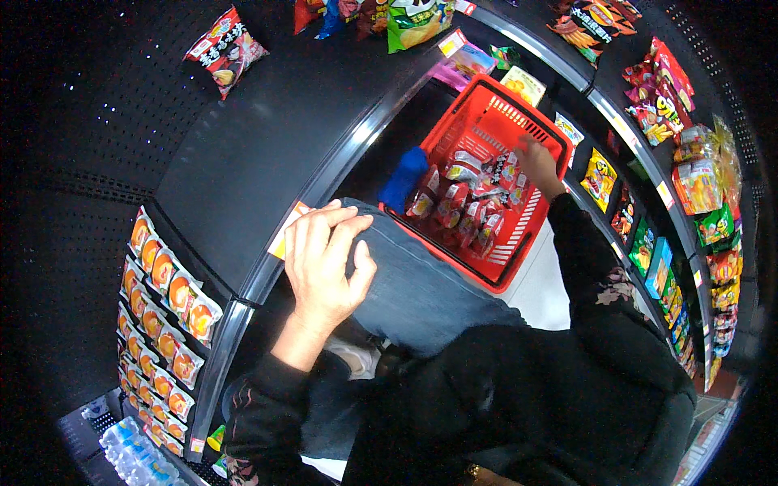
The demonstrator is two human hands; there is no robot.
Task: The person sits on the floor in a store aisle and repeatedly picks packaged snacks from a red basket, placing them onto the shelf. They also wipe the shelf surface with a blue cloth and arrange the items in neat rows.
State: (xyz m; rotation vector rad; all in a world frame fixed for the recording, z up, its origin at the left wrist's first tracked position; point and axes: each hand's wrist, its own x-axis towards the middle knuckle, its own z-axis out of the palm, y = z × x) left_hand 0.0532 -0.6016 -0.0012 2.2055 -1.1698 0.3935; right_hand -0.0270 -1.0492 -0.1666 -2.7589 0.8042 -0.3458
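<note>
A red plastic shopping basket (527,246) sits tilted before me, with several red-and-white snack packets (453,203) inside. My right hand (538,161) reaches over the basket's right side, above the packets. Its fingers are curled and blurred; whether they hold anything is unclear. On the basket's left rim lies a blue object (404,179), apparently cloth. My left hand (328,261) holds nothing, its fingers apart, over my jeans-clad knee (419,282) and beside the metal shelf edge (358,136).
On the black shelf (261,158) at left lies one red snack bag (228,51). Rows of packaged snacks (161,322) stand at lower left, above bottled water packs (137,452). Shelves of snack bags (598,179) curve along the right. A green chip bag (419,24) is at the top.
</note>
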